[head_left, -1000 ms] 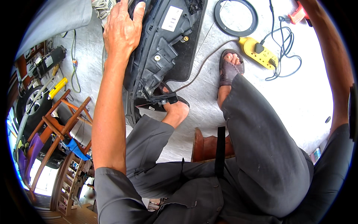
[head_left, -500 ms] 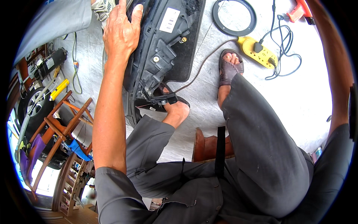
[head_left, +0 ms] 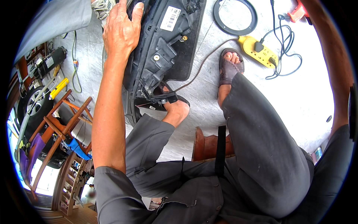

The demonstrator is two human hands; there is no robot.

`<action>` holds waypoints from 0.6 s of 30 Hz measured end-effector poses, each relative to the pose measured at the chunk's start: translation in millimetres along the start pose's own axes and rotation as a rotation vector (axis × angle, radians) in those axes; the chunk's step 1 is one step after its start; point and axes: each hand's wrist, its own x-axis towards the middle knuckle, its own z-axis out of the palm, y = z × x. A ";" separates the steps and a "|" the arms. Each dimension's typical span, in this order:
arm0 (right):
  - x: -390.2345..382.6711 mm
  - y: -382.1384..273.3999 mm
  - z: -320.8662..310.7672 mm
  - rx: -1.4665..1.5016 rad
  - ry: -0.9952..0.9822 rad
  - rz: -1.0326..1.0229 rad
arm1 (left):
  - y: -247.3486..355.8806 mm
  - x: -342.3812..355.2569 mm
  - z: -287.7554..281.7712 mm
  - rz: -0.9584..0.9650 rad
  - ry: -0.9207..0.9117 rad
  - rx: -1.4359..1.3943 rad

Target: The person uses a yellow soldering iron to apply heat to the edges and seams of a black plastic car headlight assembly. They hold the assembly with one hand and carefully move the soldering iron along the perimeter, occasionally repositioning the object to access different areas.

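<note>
My left hand [head_left: 121, 31] lies with its fingers stretched out along the left side of a black plastic housing [head_left: 158, 44], which looks like a car headlight unit. A white label [head_left: 170, 18] and small brass-coloured fittings show on the housing's back. Its upper end runs out of the picture. My right forearm [head_left: 333, 44] reaches up along the right edge, and the right hand itself is beyond the top of the picture. Near that forearm lies part of an orange-red tool [head_left: 297, 13], mostly cut off.
Beneath the housing is a dark mat [head_left: 194, 48]. A black ring [head_left: 254, 22] and a yellow power strip [head_left: 258, 53] with plugged-in cords lie on the pale floor. A wooden chair [head_left: 67, 130] and a wheel [head_left: 37, 102] are at left. Another person's grey trouser leg [head_left: 56, 26] is at upper left.
My right forearm has shifted slightly left at the top. The labelled part of the housing has tilted very slightly; my left hand still rests on it.
</note>
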 end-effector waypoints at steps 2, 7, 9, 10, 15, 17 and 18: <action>3.4 -1.4 -1.0 -0.015 -0.025 0.041 | 3.5 0.2 -2.4 0.004 0.003 -0.017; 8.4 2.9 -0.1 -0.008 -0.028 -0.037 | 10.8 -1.3 -8.3 -0.009 0.001 -0.051; 11.7 2.9 -1.6 -0.020 -0.053 -0.040 | 11.3 -1.6 -8.5 -0.015 -0.002 -0.049; 14.4 3.6 -0.9 -0.030 -0.068 -0.034 | 11.3 -1.7 -8.7 -0.019 -0.003 -0.048; 31.0 14.6 9.9 -0.052 -0.107 -0.030 | 11.5 -0.5 -7.7 -0.009 -0.005 -0.043; 39.7 12.1 10.0 -0.141 -0.159 -0.014 | 7.3 -0.5 -5.1 0.002 0.002 -0.031; 42.1 11.3 9.6 -0.186 -0.185 -0.006 | 2.3 -0.2 -1.4 0.013 0.010 -0.015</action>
